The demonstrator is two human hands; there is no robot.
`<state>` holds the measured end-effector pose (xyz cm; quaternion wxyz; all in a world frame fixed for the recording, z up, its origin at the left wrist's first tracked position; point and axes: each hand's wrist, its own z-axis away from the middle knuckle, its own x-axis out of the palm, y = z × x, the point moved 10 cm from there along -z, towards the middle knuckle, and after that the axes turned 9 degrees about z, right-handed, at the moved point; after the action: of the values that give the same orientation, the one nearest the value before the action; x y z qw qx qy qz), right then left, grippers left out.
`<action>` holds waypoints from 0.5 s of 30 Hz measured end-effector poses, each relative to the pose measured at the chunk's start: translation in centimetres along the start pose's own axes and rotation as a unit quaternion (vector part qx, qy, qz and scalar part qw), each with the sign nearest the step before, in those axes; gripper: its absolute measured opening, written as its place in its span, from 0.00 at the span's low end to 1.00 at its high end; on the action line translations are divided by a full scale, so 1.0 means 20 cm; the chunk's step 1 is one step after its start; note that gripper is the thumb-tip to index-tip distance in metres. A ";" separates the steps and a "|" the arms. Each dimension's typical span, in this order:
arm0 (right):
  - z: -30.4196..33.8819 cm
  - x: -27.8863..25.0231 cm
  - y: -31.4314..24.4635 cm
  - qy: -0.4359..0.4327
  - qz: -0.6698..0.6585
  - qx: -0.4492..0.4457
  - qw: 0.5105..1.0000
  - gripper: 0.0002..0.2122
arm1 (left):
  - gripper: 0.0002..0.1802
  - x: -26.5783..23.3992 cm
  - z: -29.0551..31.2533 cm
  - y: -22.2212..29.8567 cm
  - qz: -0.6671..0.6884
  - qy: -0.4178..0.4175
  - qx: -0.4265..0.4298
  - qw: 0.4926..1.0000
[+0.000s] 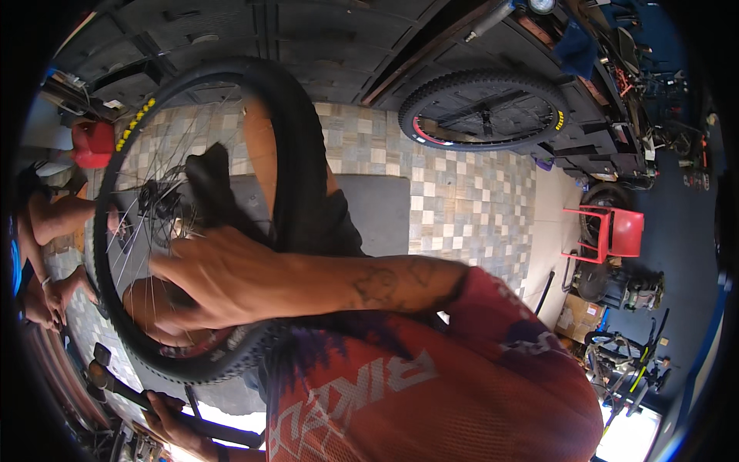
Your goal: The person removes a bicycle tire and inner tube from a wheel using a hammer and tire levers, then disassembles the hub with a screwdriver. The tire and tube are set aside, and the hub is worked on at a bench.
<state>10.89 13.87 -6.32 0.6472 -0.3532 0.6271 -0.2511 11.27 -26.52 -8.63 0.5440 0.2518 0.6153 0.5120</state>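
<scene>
A bicycle wheel (302,154) with a black knobby tyre stands upright before me, close to my legs. Thin spokes run to its hub and a disc rotor (165,223). My right hand (215,277) reaches across from the right, in front of the spokes and just below the hub. Its fingers are bent and smeared by motion, so their hold cannot be made out. At the lower left, my left hand (165,420) is closed round the dark handle of a mallet (98,373), whose head points up and left, outside the tyre.
A second wheel (485,110) leans against dark drawer cabinets (331,42) at the back. On the right stand a red chair (620,232), a cardboard box (579,316) and bicycle parts. Another person's hands (54,300) and legs show at the left, near a red container (93,143).
</scene>
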 end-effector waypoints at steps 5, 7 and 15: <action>0.23 0.22 -0.30 -0.095 0.284 -0.201 0.933 0.41 | 0.14 -0.22 0.04 -0.08 0.131 0.016 -0.026 0.991; 0.32 0.34 -0.37 -0.084 0.467 -0.255 0.843 0.34 | 0.14 -0.26 0.06 -0.11 0.136 0.005 -0.009 0.991; -0.41 -0.34 -0.18 0.069 0.387 -0.251 0.885 0.31 | 0.12 -0.32 0.13 -0.57 0.126 0.036 -0.111 0.985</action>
<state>2.54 15.76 1.04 0.5378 -0.2147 0.7991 0.1615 18.24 -35.06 -16.06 0.4773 0.2469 0.5372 0.6502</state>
